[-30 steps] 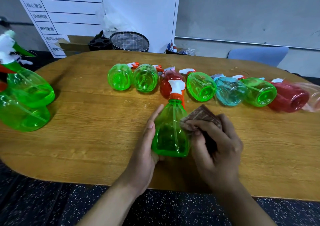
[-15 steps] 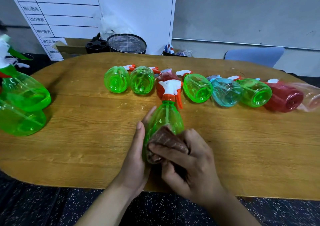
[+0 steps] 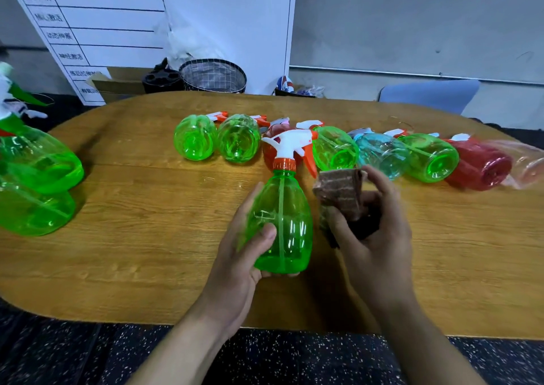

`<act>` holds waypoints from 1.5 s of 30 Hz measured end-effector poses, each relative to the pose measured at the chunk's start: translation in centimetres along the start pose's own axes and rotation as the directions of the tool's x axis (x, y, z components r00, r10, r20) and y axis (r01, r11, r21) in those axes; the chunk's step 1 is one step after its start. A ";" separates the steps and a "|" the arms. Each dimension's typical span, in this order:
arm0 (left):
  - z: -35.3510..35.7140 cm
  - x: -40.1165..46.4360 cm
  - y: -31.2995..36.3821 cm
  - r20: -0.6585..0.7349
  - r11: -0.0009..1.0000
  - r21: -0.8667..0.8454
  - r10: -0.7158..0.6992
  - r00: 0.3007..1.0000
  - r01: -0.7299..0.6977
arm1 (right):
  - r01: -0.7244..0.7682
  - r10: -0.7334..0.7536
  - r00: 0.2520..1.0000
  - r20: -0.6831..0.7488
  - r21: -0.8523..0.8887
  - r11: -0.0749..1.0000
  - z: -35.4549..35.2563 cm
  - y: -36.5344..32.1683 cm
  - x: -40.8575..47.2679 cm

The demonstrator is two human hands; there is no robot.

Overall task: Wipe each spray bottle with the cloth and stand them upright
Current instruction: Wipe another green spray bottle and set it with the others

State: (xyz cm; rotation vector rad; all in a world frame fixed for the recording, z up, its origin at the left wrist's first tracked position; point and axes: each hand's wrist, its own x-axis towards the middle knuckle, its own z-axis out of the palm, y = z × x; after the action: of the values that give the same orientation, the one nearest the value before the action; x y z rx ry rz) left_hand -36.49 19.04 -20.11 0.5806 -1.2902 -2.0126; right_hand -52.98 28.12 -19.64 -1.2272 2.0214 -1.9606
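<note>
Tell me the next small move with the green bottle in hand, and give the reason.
Probably carry the green spray bottle left and stand it beside the upright green bottles. The left hand grips it upright, and the right hand holds the cloth apart from it, so wiping looks finished. The row of bottles behind lies unwiped.

Held bottle (image 3: 282, 222) before row of lying bottles (image 3: 335, 152), cloth (image 3: 341, 193) rightward.
</note>
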 end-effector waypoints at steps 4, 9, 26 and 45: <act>-0.3 0.0 -0.6 0.010 1.000 0.011 0.003 1.000 -0.003 | -0.010 0.000 0.990 0.142 0.072 0.997 0.5 -0.6 -0.5; -0.5 0.1 -0.7 0.022 0.999 0.049 0.014 1.000 -0.015 | -0.167 0.080 0.965 0.251 0.346 0.923 0.7 -1.0 -0.6; 0.2 0.4 -0.6 -0.053 0.988 0.124 0.100 0.994 -0.093 | 0.393 -0.335 0.878 0.343 -0.117 0.912 1.7 -0.7 -3.2; -0.2 0.3 -0.7 -0.014 0.993 0.086 0.084 0.996 -0.082 | 0.546 -0.458 0.818 0.349 -0.217 0.810 2.3 -1.1 -4.5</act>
State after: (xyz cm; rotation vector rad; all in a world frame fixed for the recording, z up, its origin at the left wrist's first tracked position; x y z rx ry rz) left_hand -36.78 18.89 -20.86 0.5737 -1.3729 -1.8884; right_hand -48.14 28.95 -21.14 -2.1811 2.0454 -1.5208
